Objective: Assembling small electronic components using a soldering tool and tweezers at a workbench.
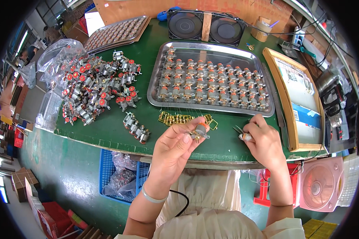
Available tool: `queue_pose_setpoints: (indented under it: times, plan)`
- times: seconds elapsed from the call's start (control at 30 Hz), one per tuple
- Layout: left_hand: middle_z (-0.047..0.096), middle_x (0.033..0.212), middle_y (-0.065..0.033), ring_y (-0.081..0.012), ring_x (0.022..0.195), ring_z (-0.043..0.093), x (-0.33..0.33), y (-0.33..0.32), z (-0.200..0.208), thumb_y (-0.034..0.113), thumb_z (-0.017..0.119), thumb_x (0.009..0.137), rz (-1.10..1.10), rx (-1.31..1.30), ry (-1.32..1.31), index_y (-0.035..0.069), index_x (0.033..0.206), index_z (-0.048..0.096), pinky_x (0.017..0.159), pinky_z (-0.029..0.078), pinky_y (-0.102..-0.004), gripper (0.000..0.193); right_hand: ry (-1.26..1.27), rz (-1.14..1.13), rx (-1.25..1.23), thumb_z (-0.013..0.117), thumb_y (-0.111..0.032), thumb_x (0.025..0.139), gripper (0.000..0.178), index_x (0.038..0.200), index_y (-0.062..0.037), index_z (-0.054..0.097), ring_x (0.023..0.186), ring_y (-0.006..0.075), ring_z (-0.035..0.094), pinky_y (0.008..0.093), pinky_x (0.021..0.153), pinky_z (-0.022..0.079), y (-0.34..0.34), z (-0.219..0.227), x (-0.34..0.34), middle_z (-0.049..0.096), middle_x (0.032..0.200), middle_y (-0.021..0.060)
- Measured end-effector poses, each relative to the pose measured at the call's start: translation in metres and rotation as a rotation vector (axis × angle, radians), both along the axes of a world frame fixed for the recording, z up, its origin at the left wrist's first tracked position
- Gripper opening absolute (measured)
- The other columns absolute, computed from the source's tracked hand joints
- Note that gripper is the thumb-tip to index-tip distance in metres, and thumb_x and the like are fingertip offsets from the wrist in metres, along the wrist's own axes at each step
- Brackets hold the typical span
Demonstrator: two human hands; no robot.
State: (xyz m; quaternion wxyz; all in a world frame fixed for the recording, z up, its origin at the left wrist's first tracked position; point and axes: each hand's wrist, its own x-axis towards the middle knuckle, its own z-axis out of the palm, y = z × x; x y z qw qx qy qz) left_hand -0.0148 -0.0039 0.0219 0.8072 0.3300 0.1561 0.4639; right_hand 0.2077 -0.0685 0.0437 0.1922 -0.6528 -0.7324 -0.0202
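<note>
Raised above the front of the green table, my left hand (172, 144) pinches a small motor-like part (200, 129) with a silver body, an orange end and brass-coloured metal at its base. My right hand (265, 140) is closed around a pair of tweezers (239, 130) with a pale wrapped section, its two thin tips pointing away to the upper left. Just beyond my left fingers lies a row of brass-coloured frames (175, 118). A short row of similar silver parts (136, 127) rests left of that hand. The metal tray (235, 110) behind holds several rows of such parts.
A large heap of loose parts (90, 85) spills from a clear plastic bag (62, 53) at left. Another filled tray (118, 32) lies at the far left. Two black fans (206, 28) stand behind; a wooden-framed board (294, 99) leans right. Below are a blue crate (106, 175) and pink fan (319, 185).
</note>
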Motion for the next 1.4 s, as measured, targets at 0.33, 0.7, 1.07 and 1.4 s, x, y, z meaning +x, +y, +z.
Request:
queue_pose_setpoints:
  times: [0.33,0.7,1.07,1.4]
  plan:
    - [0.049,0.118,-0.0210,-0.0230,0.107,0.050,0.008,-0.003,-0.008,0.002,0.052,0.086,0.083,0.323,0.181,0.001,0.095,0.048,0.092,0.039,-0.0356,0.010,0.357,0.455,0.273,0.068,-0.008,0.069,0.029,0.094,-0.0031,0.054,0.055,0.0235,0.053,0.0337,0.051,0.039,0.006,0.012,-0.031,0.053,0.061,0.0056]
    - [0.049,0.119,-0.0208,-0.0228,0.109,0.049,0.006,-0.003,-0.009,-0.003,0.054,0.084,0.085,0.418,0.225,0.000,0.097,0.047,0.093,0.040,-0.0338,0.016,0.295,0.399,0.256,0.067,-0.005,0.066,0.022,0.082,-0.0037,0.053,0.053,0.0256,0.050,0.0333,0.048,0.037,0.010,0.005,-0.043,0.050,0.063,0.0074]
    - [0.048,0.118,-0.0232,-0.0300,0.109,0.051,0.008,0.002,-0.021,-0.007,0.057,0.079,0.219,0.737,0.176,-0.002,0.100,0.046,0.091,0.043,-0.0381,0.025,1.811,0.245,-0.872,0.060,-0.015,0.085,0.018,0.080,0.0018,0.057,0.051,0.0063,0.047,0.0227,0.045,0.036,0.009,0.008,-0.037,0.052,0.062,0.0013]
    - [0.048,0.118,-0.0224,-0.0301,0.109,0.051,0.002,0.009,-0.018,-0.007,0.058,0.078,0.393,0.776,0.253,-0.002,0.106,0.046,0.091,0.045,-0.0377,0.031,-0.036,0.157,-0.128,0.066,-0.007,0.069,0.024,0.087,-0.0012,0.052,0.059,0.0301,0.056,0.0372,0.052,0.045,0.013,0.006,-0.029,0.054,0.074,0.0120]
